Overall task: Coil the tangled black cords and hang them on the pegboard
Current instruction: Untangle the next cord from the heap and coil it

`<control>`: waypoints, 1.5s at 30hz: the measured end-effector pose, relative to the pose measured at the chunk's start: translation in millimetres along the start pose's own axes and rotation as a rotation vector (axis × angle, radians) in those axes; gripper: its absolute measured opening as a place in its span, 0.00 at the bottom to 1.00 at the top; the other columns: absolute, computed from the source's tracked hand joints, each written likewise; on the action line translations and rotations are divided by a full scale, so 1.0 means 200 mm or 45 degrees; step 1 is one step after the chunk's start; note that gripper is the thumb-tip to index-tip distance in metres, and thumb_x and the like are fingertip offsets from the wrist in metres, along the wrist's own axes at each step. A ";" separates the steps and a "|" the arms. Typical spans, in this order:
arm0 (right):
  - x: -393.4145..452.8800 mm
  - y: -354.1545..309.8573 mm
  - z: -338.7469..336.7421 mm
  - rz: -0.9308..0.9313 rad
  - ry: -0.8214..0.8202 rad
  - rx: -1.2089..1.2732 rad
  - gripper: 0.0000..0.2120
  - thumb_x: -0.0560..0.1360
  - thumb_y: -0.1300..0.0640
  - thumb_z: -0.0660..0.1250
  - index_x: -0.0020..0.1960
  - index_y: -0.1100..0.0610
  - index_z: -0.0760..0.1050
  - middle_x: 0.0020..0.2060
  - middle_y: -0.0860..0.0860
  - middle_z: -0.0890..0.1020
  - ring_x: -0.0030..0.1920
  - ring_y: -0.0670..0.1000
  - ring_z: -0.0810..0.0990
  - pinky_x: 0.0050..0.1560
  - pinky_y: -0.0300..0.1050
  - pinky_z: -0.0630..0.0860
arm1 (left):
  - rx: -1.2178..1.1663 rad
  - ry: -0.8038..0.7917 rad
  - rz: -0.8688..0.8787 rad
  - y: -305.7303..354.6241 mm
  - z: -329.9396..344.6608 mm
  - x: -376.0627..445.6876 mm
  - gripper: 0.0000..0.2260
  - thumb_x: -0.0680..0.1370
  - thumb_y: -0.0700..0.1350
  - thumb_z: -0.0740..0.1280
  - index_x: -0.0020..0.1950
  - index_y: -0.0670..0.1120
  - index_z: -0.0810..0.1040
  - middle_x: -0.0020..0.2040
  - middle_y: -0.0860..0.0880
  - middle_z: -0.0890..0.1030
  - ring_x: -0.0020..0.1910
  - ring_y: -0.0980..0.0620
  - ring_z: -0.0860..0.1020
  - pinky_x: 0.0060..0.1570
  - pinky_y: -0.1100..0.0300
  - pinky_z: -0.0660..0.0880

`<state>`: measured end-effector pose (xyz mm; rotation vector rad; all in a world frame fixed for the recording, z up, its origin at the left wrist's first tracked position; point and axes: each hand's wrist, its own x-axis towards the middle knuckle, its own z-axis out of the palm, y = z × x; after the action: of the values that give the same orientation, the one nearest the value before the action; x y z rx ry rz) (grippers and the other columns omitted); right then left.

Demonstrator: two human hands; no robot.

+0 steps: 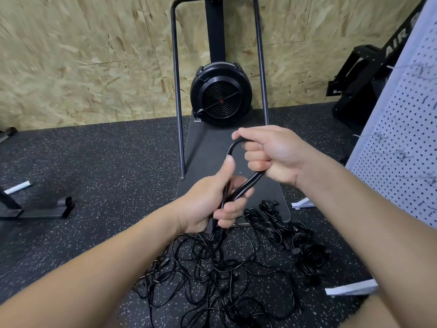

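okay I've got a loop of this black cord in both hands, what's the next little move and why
Probably draw up more cord with the right hand and lay a second loop into the left hand. Only one loop of the cord is formed, and its tail drops into the tangled pile on the floor.

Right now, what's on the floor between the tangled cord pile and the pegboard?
In the head view, bundled black cords lie on the floor between the tangled cords and the pegboard.

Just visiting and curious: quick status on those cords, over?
Both hands, left and right, gripping one cord loop. Tangled pile on floor. Pegboard on the right, unobstructed.
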<state>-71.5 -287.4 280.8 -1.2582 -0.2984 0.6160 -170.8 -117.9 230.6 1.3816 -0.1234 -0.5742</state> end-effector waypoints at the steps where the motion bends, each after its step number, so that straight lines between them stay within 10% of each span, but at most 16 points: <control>1: 0.00 0.01 0.01 0.014 -0.013 -0.050 0.08 0.88 0.58 0.65 0.56 0.61 0.80 0.29 0.45 0.60 0.27 0.44 0.54 0.26 0.39 0.52 | 0.237 0.076 -0.003 0.00 0.01 0.00 0.33 0.86 0.73 0.51 0.49 0.44 0.73 0.31 0.47 0.65 0.23 0.51 0.61 0.26 0.59 0.66; 5: 0.01 0.07 0.01 0.075 0.016 -0.176 0.09 0.88 0.58 0.65 0.54 0.62 0.81 0.31 0.46 0.58 0.28 0.46 0.53 0.28 0.41 0.50 | 0.940 0.224 0.044 -0.05 0.04 0.00 0.33 0.89 0.65 0.54 0.36 0.40 0.71 0.27 0.45 0.72 0.24 0.43 0.71 0.34 0.53 0.75; 10: 0.03 0.06 0.01 0.057 0.141 -0.085 0.09 0.88 0.58 0.65 0.56 0.63 0.80 0.30 0.46 0.57 0.27 0.45 0.54 0.28 0.41 0.51 | 0.872 0.440 0.263 -0.09 0.02 0.00 0.17 0.89 0.55 0.65 0.54 0.40 0.72 0.29 0.47 0.75 0.23 0.46 0.72 0.29 0.58 0.70; 14: 0.03 0.08 0.01 -0.033 0.114 -0.097 0.13 0.88 0.54 0.66 0.60 0.66 0.80 0.30 0.47 0.61 0.28 0.46 0.58 0.29 0.40 0.58 | 0.750 0.384 0.303 -0.11 -0.03 0.01 0.18 0.90 0.52 0.64 0.49 0.39 0.73 0.28 0.46 0.72 0.23 0.45 0.70 0.29 0.54 0.71; 20: 0.08 0.19 -0.06 0.061 0.144 -0.057 0.32 0.88 0.34 0.56 0.69 0.61 0.80 0.58 0.58 0.89 0.58 0.56 0.89 0.65 0.57 0.82 | 0.348 0.503 0.383 -0.05 -0.10 0.03 0.18 0.91 0.53 0.60 0.47 0.42 0.72 0.29 0.46 0.66 0.24 0.48 0.63 0.29 0.57 0.69; 24: 0.07 0.35 -0.04 0.145 -0.090 -0.488 0.14 0.86 0.66 0.61 0.67 0.61 0.81 0.56 0.56 0.90 0.60 0.57 0.89 0.72 0.60 0.79 | 0.173 0.618 0.466 0.02 -0.12 0.07 0.18 0.91 0.53 0.59 0.50 0.42 0.73 0.29 0.47 0.65 0.25 0.51 0.61 0.27 0.59 0.67; 28: 0.05 0.41 0.01 0.237 -0.370 -0.712 0.29 0.77 0.80 0.58 0.69 0.58 0.79 0.62 0.54 0.88 0.65 0.49 0.86 0.72 0.53 0.78 | 0.044 0.733 0.487 0.07 -0.17 0.09 0.16 0.91 0.54 0.59 0.51 0.44 0.71 0.31 0.49 0.64 0.26 0.52 0.61 0.26 0.59 0.64; 32: 0.03 0.46 0.00 0.309 -0.598 -0.938 0.15 0.81 0.64 0.73 0.67 0.58 0.80 0.59 0.57 0.88 0.58 0.51 0.85 0.67 0.58 0.77 | -0.116 0.884 0.493 0.10 -0.28 0.11 0.17 0.90 0.56 0.60 0.46 0.49 0.71 0.31 0.50 0.66 0.26 0.53 0.61 0.26 0.60 0.63; 38: 0.00 0.29 0.03 0.199 -0.315 -0.961 0.10 0.82 0.59 0.75 0.61 0.62 0.82 0.41 0.52 0.87 0.43 0.51 0.85 0.45 0.39 0.77 | 0.088 1.360 0.394 0.07 -0.52 0.13 0.19 0.87 0.59 0.60 0.43 0.48 0.71 0.29 0.49 0.71 0.25 0.48 0.67 0.30 0.57 0.67; 45: -0.01 0.19 0.06 -0.154 -0.217 -0.764 0.09 0.84 0.58 0.72 0.50 0.63 0.85 0.33 0.51 0.78 0.37 0.52 0.70 0.48 0.51 0.69 | 0.598 1.374 0.218 -0.05 -0.62 0.13 0.20 0.85 0.63 0.60 0.41 0.49 0.71 0.35 0.47 0.75 0.33 0.48 0.72 0.37 0.51 0.70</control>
<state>-90.4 -272.7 248.5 -1.7473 -0.7348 0.5472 -101.1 -20.4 190.0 1.9445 0.5214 0.4186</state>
